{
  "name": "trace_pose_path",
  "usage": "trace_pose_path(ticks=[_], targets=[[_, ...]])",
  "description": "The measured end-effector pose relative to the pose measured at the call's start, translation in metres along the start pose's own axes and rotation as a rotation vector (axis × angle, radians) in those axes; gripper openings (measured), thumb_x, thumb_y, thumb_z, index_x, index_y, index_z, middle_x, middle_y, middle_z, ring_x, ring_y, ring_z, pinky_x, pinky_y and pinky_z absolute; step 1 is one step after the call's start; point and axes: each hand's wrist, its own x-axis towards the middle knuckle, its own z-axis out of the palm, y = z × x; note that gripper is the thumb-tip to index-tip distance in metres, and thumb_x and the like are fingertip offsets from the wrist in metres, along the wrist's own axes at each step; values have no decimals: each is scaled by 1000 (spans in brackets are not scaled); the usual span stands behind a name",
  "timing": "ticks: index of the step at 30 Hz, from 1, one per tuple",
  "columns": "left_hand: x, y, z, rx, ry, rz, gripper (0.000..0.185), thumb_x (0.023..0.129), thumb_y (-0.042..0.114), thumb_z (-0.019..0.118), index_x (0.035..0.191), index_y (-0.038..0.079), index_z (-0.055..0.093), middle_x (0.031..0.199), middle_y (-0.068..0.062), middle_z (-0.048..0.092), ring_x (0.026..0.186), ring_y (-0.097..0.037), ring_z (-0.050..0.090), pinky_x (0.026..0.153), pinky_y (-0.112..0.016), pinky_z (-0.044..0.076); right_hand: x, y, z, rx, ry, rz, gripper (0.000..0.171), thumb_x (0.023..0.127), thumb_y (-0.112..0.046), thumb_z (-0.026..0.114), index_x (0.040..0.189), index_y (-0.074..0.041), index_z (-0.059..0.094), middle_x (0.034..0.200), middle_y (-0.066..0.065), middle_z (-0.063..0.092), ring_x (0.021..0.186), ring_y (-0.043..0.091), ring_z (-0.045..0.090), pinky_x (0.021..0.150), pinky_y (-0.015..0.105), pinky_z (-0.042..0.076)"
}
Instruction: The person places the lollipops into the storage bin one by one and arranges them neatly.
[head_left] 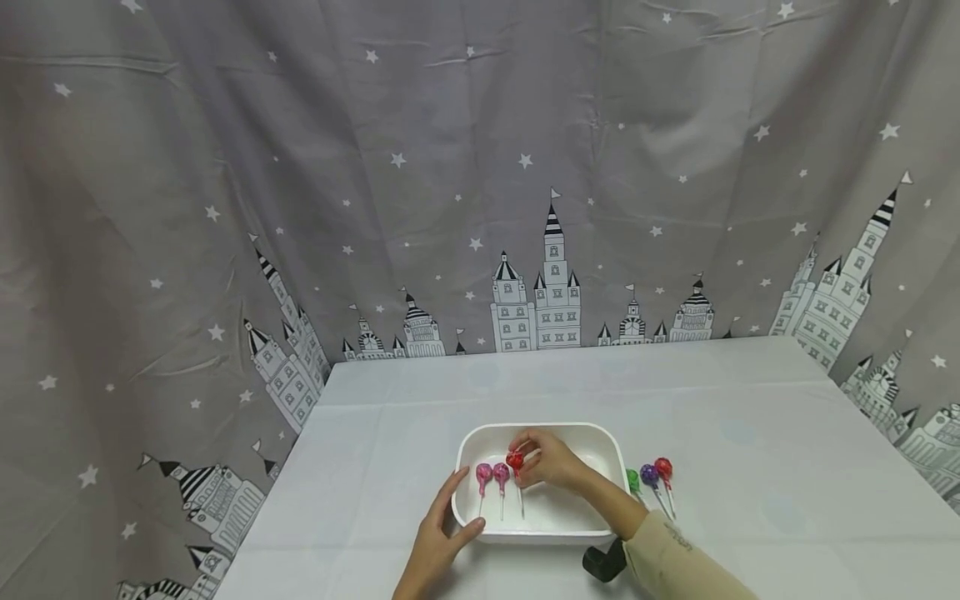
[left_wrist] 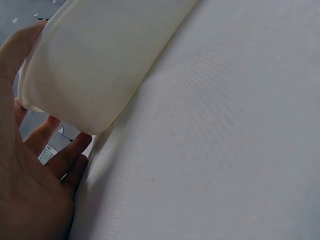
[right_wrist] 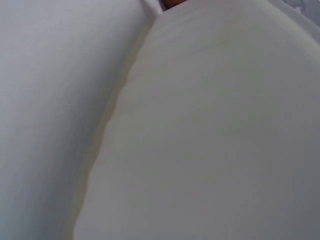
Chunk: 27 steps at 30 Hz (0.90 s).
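Observation:
A white tray point(head_left: 543, 538) sits on the table. My left hand point(head_left: 441, 532) grips its near left corner, thumb at the front rim and fingers along the left side. In the left wrist view, the fingers of that hand point(left_wrist: 37, 165) reach round the tray's outer wall point(left_wrist: 105, 65). Inside the tray, my right hand point(head_left: 551, 462) pinches a red lollipop point(head_left: 514, 459) near its head, the stick pointing toward me. Two pink lollipops point(head_left: 483, 472) lie side by side just left of it. The right wrist view shows mostly the tray's wall point(right_wrist: 210, 125); the right hand's fingers are hidden there.
Right of the tray lie a green lollipop point(head_left: 633, 480), a purple lollipop point(head_left: 649, 475) and another red lollipop point(head_left: 663, 468), partly behind the right forearm. A black device point(head_left: 603, 562) is at the right wrist. A grey curtain point(head_left: 420, 208) with castles hangs behind the table.

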Motion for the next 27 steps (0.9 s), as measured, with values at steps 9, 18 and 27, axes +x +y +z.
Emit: trace_pose_path(ticks=[9,18,27], targets=[[-1,1,0,13,6,4,68,79,23,74,138,22,41,146,-12,33,134,-34,26,107,-47,22,5,7,3,-179,40,30,48,58,18,75,99,2,54,89,11,57,70,18,59,60,27,56],[-2,0,0,-1,7,8,69,78,23,74,138,22,41,146,-11,33,134,-32,27,107,-46,22,5,11,6,-229,20,37,47,60,15,77,97,0,53,88,9,57,69,15,59,59,26,55],[-1,2,1,-4,4,5,68,79,23,73,139,21,41,146,-12,31,133,-34,26,107,-47,22,3,11,6,-258,25,31,46,61,11,78,97,0,54,88,8,56,65,13,60,56,24,54]])
